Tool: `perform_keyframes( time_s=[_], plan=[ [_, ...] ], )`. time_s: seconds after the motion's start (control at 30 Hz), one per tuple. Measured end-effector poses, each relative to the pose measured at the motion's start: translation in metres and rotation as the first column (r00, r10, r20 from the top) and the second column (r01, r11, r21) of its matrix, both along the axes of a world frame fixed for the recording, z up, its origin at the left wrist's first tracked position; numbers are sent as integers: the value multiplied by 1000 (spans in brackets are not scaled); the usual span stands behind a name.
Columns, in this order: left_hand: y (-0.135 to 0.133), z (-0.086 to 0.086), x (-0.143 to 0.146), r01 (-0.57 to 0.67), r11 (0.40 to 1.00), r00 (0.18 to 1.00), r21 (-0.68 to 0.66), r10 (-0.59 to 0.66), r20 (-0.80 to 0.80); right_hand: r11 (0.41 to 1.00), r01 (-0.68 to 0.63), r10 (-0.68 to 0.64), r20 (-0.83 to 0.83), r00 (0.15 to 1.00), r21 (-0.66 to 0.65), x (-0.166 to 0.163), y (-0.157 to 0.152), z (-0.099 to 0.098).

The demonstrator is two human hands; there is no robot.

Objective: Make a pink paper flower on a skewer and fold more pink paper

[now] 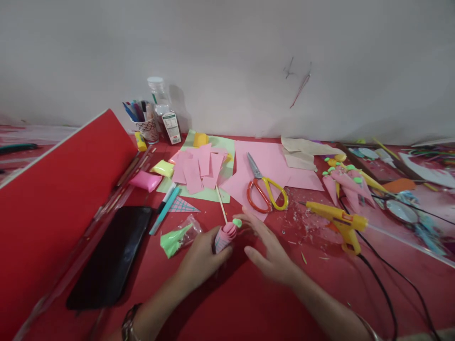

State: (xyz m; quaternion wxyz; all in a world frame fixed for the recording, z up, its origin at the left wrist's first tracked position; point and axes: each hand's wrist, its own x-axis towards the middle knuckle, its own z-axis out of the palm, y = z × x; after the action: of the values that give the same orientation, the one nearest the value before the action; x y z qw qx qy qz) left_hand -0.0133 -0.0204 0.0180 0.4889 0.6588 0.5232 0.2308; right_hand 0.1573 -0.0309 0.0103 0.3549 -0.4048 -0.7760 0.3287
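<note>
My left hand [206, 253] is closed around a rolled pink paper cone [224, 237] with blue grid lines on part of it. A small light-green clay blob [237, 222] sits at the cone's upper right edge. My right hand [272, 253] is just to the right, thumb apart from the fingers; its fingertips come close to the blob, and whether they touch it I cannot tell. Behind the cone lies a thin wooden stick [221, 203]. Light-green clay [174, 240] in a clear wrapper rests left of my left hand.
Scissors [261, 182] lie on pink paper sheets [265, 156], beside cut pink strips [194, 173]. To the right are a yellow glue gun [336, 218] with its cord and several finished pink cones [348, 182]. A black phone [112, 258] and a red board [71, 199] occupy the left.
</note>
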Motion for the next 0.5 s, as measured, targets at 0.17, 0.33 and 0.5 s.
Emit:
perform_keyframes(
  time_s=[0.17, 0.33, 0.5],
  plan=[
    [-2, 0, 0, 6, 1000, 999, 1, -6, 40, 998, -55, 55, 48, 997, -6, -2, 3, 3],
    [-3, -2, 0, 21, 1000, 997, -24, -19, 79, 996, -76, 73, -58, 996, -54, -3, 3, 0],
    [-3, -4, 0, -5, 1000, 998, 7, 4, 66, 992, -111, 110, -28, 994, -56, -3, 2, 3]
  ],
)
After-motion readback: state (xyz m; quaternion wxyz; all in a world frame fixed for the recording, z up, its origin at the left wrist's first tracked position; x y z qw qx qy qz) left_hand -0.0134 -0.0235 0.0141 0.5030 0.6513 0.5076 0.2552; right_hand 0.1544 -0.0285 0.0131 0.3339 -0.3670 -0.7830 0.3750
